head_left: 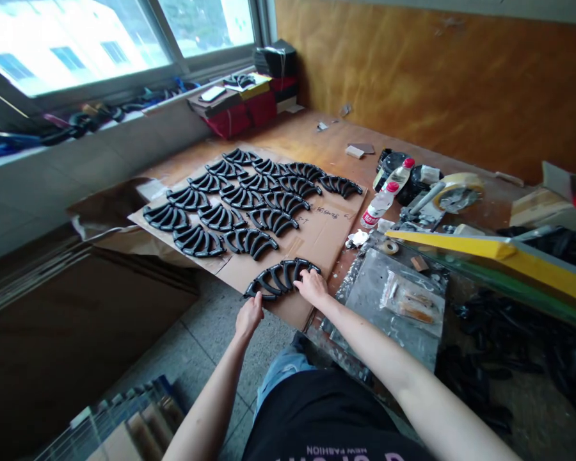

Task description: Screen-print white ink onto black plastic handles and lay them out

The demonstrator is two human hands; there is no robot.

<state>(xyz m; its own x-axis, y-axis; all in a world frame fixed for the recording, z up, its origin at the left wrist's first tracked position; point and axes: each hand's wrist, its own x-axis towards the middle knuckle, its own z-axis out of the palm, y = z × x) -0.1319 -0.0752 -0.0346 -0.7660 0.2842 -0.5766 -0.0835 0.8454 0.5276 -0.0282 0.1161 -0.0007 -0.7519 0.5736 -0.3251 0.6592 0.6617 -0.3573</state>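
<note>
Several groups of curved black parts (249, 198) lie in rows on a flat sheet of cardboard (317, 237) on a wooden workbench. The nearest group of black parts (279, 278) sits at the cardboard's front edge. My right hand (311, 286) rests on the right end of this group, fingers bent down onto the pieces. My left hand (249, 315) is at the group's left end, fingers curled against the outermost piece at the cardboard's edge.
A plastic bottle with a red cap (385, 194), a tape roll (457, 191), a yellow bar (499, 253) and a grey plate with a small bag (403, 301) lie to the right. Black parts are heaped at the far right (509, 333). Brown boards (77, 314) lean lower left.
</note>
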